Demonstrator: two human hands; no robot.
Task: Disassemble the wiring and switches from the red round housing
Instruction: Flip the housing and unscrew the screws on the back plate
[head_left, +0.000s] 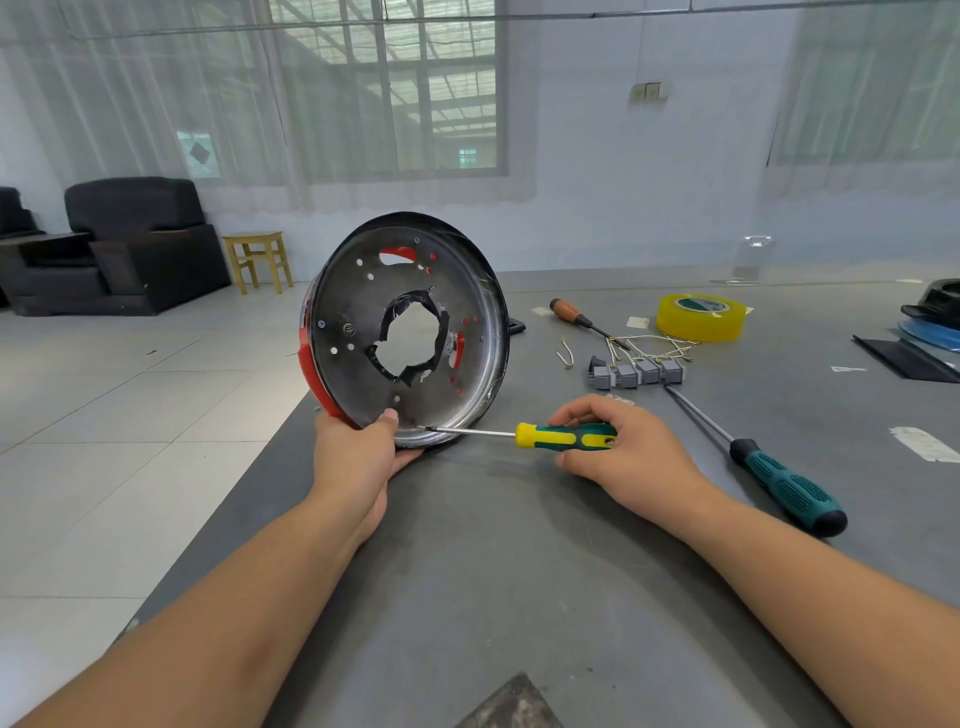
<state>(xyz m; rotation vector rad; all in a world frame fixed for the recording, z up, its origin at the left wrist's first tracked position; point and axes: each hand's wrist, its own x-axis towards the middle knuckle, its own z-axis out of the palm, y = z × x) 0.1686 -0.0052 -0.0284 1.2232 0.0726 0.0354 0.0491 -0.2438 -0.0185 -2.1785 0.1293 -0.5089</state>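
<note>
The red round housing (358, 317) stands on its edge at the table's left side, its dark metal inner plate facing me with a ragged hole in the middle. My left hand (358, 452) grips its lower rim, thumb on the plate. My right hand (618, 452) holds a small yellow-and-green screwdriver (561, 436), whose tip touches the plate's lower edge beside my thumb. A row of grey switches (636, 373) joined by pale wires (654, 345) lies on the table to the right, apart from the housing.
On the grey table (519, 561) lie a long green-handled screwdriver (779, 483), an orange-handled screwdriver (576, 317), a yellow tape roll (698, 317) and dark parts (930, 332) at the far right. The table's left edge runs just beside the housing; tiled floor, a stool and armchairs lie beyond.
</note>
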